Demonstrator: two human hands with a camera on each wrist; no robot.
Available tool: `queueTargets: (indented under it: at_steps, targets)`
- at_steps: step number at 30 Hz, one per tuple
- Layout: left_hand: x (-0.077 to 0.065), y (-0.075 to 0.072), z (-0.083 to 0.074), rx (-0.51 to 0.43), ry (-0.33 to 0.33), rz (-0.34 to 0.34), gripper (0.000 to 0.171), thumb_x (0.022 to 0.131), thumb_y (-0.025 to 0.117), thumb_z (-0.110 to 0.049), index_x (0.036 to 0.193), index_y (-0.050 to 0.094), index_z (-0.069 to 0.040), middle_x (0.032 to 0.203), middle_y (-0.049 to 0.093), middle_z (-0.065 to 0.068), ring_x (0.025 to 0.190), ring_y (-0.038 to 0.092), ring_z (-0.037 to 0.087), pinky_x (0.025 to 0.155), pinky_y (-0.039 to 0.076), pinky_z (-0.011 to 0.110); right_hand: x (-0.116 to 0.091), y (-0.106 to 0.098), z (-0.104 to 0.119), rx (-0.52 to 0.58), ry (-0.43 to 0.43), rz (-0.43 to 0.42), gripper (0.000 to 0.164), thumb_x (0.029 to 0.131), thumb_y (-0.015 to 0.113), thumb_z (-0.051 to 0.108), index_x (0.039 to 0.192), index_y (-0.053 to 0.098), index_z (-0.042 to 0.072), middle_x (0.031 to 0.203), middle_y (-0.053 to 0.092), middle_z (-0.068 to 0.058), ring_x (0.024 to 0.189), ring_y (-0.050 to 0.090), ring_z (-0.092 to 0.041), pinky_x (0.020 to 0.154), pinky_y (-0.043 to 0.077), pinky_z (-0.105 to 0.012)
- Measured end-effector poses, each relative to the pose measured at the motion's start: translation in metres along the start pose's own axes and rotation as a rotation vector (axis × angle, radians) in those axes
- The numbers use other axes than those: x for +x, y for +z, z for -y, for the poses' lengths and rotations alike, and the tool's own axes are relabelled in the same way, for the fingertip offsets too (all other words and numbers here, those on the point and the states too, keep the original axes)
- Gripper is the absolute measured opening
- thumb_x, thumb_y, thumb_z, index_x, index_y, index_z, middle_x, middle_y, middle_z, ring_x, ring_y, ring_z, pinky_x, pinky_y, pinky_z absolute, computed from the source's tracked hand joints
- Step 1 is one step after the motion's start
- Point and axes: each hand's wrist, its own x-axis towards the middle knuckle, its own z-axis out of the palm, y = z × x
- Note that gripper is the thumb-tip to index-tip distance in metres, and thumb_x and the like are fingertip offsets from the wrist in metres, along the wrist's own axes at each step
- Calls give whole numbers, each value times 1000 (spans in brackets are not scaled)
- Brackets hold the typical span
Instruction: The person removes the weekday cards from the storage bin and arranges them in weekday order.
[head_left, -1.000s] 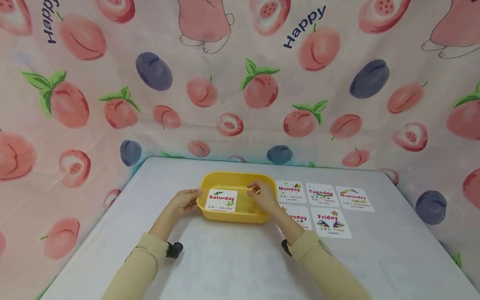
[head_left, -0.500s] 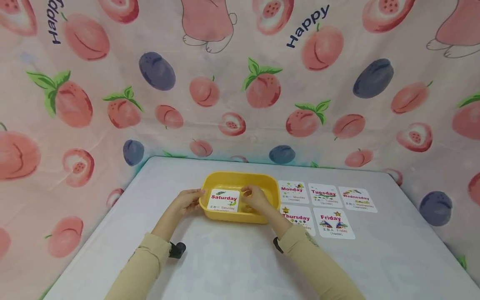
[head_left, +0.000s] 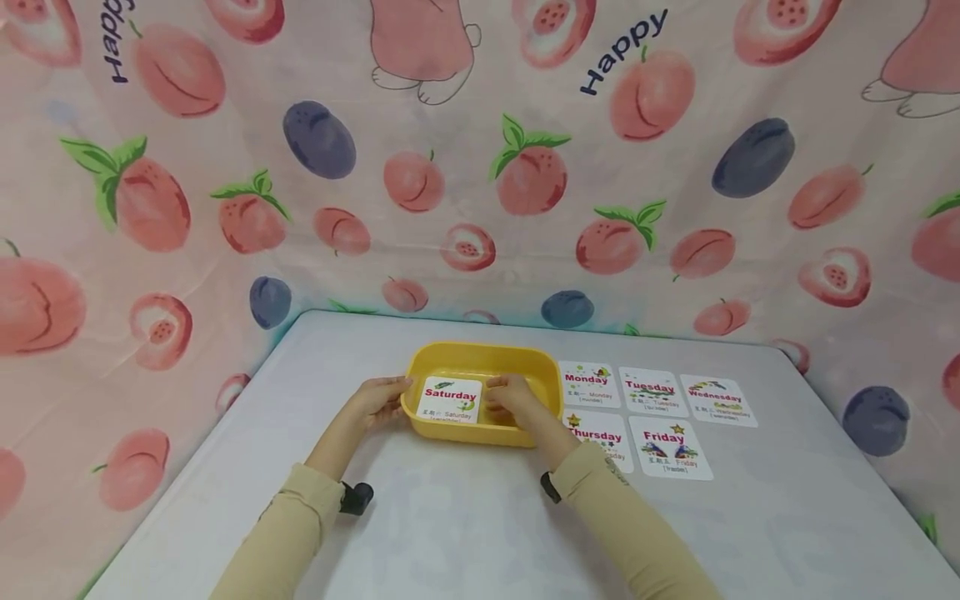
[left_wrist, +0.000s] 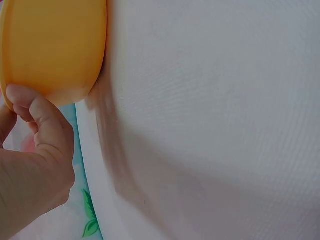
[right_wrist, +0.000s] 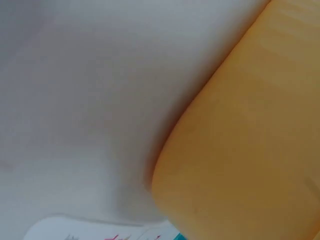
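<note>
A yellow plastic basin stands in the middle of the table. My left hand pinches its left rim; in the left wrist view the left hand has thumb and finger on either side of that rim. Inside the basin, on the left, a white "Saturday" card leans face up. My right hand reaches over the front rim into the basin, its bent fingers by the card's right edge. Whether they grip anything is hidden. The right wrist view shows only the basin's outer wall, not the hand.
Right of the basin lie two rows of day cards: Monday, Tuesday and Wednesday behind, Thursday and Friday in front. My right forearm partly covers Thursday. A fruit-print cloth hangs behind the white table.
My right hand has moved left inside the basin, from its right part to beside the Saturday card. The left hand keeps its hold on the rim. The view has shifted slightly.
</note>
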Motion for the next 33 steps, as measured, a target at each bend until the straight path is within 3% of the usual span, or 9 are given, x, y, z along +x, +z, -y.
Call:
queueTargets:
  at_steps: [4,9,17,21,24,25,28,31,33]
  targets:
    - [1,2,0,3,5,7,52,96,55,-22,139,39,3,88,58,3,64,52,5,54,46,12,-2,0,5,82,76,10,32,90,59,3,120,52,-3,105,60,-14,82,62,-19,77,56,-28]
    - [1,4,-1,-15,20,22,52,97,54,-19,140,37,5,87,58,3,64,51,4,53,46,12,0,4,9,221,174,1,30,89,59,3,118,56,-5,108,60,-14,88,60,-18,88,54,-33]
    - [2,3,-1,-21,26,23,53,96,54,-18,140,36,6,83,57,1,63,51,4,53,45,11,4,12,7,463,179,-3,38,91,50,-3,129,46,-9,112,51,-16,89,51,-19,98,48,-37]
    - [2,1,-1,-16,25,24,54,97,54,-19,141,34,5,83,57,1,62,50,3,53,45,11,7,18,5,366,121,-13,39,93,51,0,132,48,-4,118,57,-19,90,57,-19,94,50,-34]
    - [1,-1,-1,-11,17,12,55,97,54,-20,142,34,4,82,57,0,62,50,3,53,46,11,23,27,-4,200,-10,-35,41,90,57,1,131,52,-1,121,59,-18,88,59,-20,81,54,-31]
    - [1,-2,-1,-11,15,9,56,97,54,-20,142,33,4,81,56,0,63,51,3,53,46,11,38,30,-13,156,-92,-42,41,88,61,3,128,54,-1,114,61,-16,84,59,-18,73,55,-28]
    - [-1,-3,-1,-10,14,0,56,96,55,-20,142,34,4,83,57,0,65,52,4,54,47,12,47,35,-18,36,-202,-75,42,83,65,0,124,55,-3,104,60,-15,78,57,-20,62,52,-27]
    - [-1,-1,-1,-7,16,13,57,96,55,-21,142,33,4,86,57,1,66,53,4,56,48,12,36,34,-14,-37,-217,-104,43,81,66,-2,123,54,-4,93,56,-14,73,53,-21,54,47,-27]
    - [-2,0,0,-7,14,25,58,96,54,-22,143,32,5,87,57,2,66,52,4,56,48,12,17,33,-4,-91,-189,-123,44,82,64,-5,124,52,-4,90,55,-14,70,51,-22,51,44,-26]
